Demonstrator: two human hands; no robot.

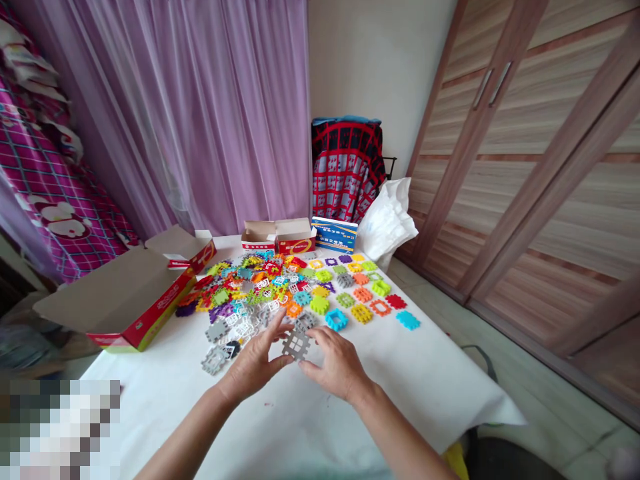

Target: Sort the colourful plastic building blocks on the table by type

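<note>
**Speaker one:** Where is the handled piece being kept?

**Speaker two:** A flat grey plastic square building piece with a lattice centre and notched edges (296,345) is being kept between both bare hands, just in front of the scattered pieces, over a table covered by a white sheet (350,393).

**Speaker one:** How is the grip being held?

**Speaker two:** The left hand (255,357) is being held spread, with its fingers (285,360) being placed against the piece's left edge. The right hand (333,360) is also being held spread, with its fingers (314,340) being placed against the right edge. Whether the piece is being pinched or merely touched cannot be told.

**Speaker one:** What is being shown nearby?

**Speaker two:** A second grey lattice piece (305,322) is being shown just beyond the hands. A heap of multicoloured plastic pieces (250,287) is being spread across the far table, while brightly coloured pieces (360,293) are being laid apart to its right. An open red-and-white cardboard box (120,300) is being rested on the left table edge, and two small open red-and-white cartons (277,237) are being stood at the far edge, beside a blue-and-white box (334,233).
</note>
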